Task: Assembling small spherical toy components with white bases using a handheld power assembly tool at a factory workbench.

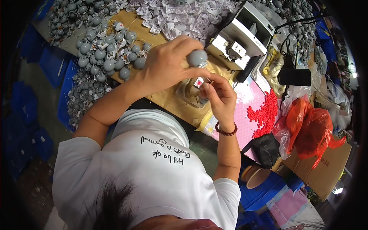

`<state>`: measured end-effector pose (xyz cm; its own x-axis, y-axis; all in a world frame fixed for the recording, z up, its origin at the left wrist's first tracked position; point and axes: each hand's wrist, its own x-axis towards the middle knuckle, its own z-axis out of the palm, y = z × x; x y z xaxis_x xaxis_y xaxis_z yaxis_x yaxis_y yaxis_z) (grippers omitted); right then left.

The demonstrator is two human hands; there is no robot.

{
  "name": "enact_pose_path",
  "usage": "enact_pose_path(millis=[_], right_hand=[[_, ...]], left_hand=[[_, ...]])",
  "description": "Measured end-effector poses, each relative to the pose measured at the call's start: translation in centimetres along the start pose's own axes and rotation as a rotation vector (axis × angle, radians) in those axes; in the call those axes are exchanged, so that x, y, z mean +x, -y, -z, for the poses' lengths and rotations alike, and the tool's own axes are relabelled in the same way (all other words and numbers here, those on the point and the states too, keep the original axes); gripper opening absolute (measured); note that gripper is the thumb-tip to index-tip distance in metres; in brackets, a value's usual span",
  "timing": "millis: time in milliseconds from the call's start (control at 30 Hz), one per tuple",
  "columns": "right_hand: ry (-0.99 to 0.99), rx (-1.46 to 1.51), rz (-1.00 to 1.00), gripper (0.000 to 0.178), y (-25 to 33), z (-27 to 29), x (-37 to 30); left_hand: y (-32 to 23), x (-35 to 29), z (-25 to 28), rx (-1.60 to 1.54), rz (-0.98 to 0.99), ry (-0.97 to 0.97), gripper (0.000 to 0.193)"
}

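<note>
My left hand (165,63) is closed around a part with a smooth grey ball-shaped cap (197,58), held up above the bench. Just below that cap, a small white piece with a red spot (199,82) shows between my two hands. My right hand (222,97), a dark red bead bracelet at its wrist, pinches thumb and fingertips together beside this piece. What lies in that pinch is too small to make out. Under the hands sits a clear plastic container (197,101) on brown paper; its contents are partly hidden.
Grey ball-capped parts (109,63) pile up on the left, translucent white plastic pieces (180,17) at the back. A white bench device (241,36) stands at the back right. Small red pieces (264,115) lie on a pink sheet, near a red plastic bag (310,128).
</note>
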<state>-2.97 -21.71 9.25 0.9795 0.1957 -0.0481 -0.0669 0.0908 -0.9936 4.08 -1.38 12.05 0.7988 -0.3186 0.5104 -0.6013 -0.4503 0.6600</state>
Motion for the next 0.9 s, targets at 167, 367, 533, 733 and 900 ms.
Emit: enact_pose_path(millis=[167,367,533,733,900], right_hand=[[-0.102,-0.027,-0.194,0.025,-1.4,1.9,-1.6],[-0.083,-0.889,0.328,0.020,-4.7,2.2,-1.1],[-0.016,-1.145,0.426,0.025,-5.6,2.1,-0.1],[0.113,-1.308,0.358,0.031,-4.9,2.1,0.0],[0.187,-1.399,0.381,0.031,-4.3,1.8,-0.1]], left_hand=[[1.2,-3.7,-1.1,0.065,0.163,0.202,0.053],[2.3,-7.4,-3.6,0.028,0.263,0.529,0.044],[2.2,-7.4,-4.7,0.049,0.218,0.505,0.038],[2.6,-7.7,-5.5,0.015,0.199,0.512,0.032],[2.1,-7.7,-5.6,0.041,0.213,0.507,0.029]])
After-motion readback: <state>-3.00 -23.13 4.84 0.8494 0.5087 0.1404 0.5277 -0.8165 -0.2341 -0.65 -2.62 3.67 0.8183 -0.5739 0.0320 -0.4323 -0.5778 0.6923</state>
